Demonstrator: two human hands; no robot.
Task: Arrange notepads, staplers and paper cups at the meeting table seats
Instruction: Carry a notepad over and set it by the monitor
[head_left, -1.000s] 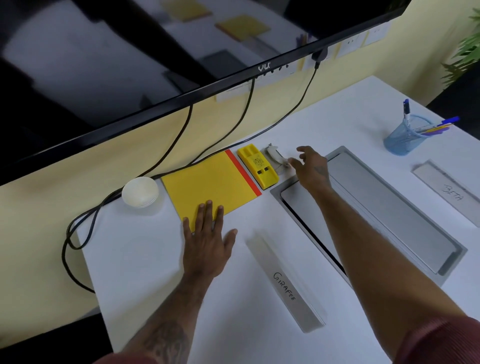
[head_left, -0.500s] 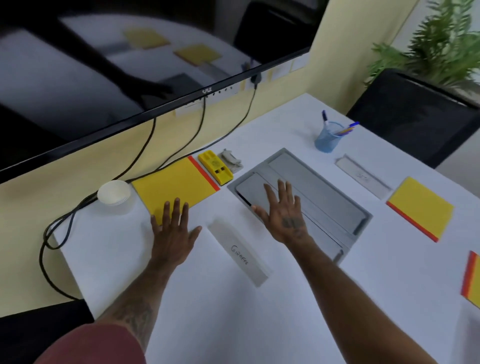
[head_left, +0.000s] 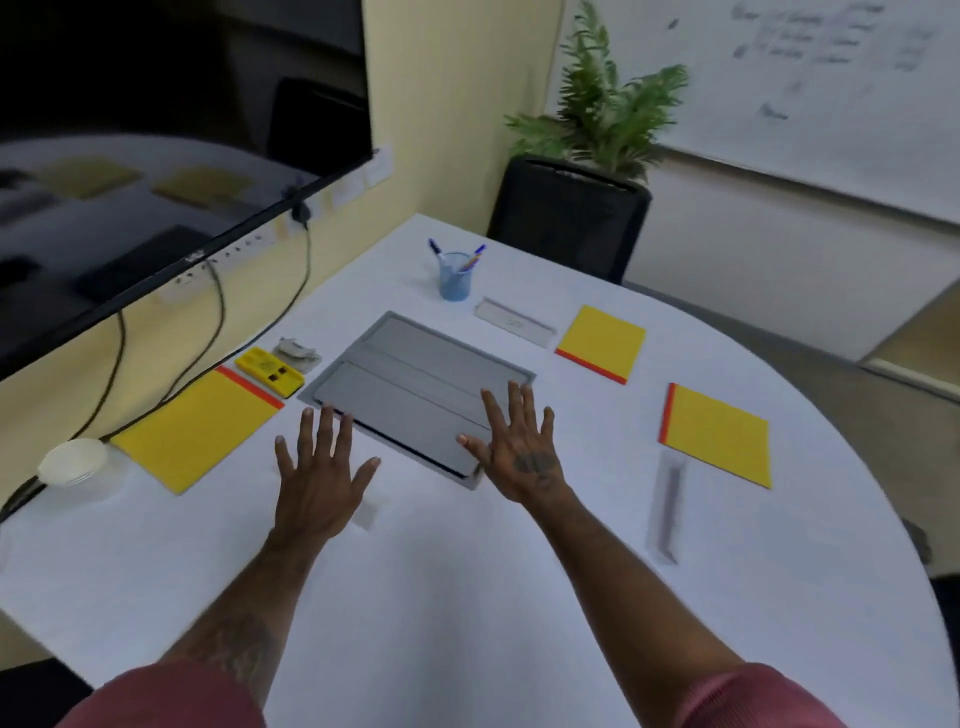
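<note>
Left hand (head_left: 319, 475): fingers spread, holding nothing, over the desk (head_left: 441, 597).
Right hand (head_left: 519, 449): fingers spread, empty, at the grey panel (head_left: 415, 384).
Left pad (head_left: 195, 428): beside stapler (head_left: 269, 368).
Cups (head_left: 72, 461): left of that pad.

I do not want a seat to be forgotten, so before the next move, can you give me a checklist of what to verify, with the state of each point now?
1. Hands free: left hand and right hand are open and hold nothing. Ok.
2. Seat by the screen: left notepad, yellow stapler and paper cups lie together. Ok.
3. Far notepad: no stapler or cup beside it. Not ok.
4. Right notepad: no stapler or cup beside it. Not ok.
5. Enough cups for all seats: cannot tell.
</note>
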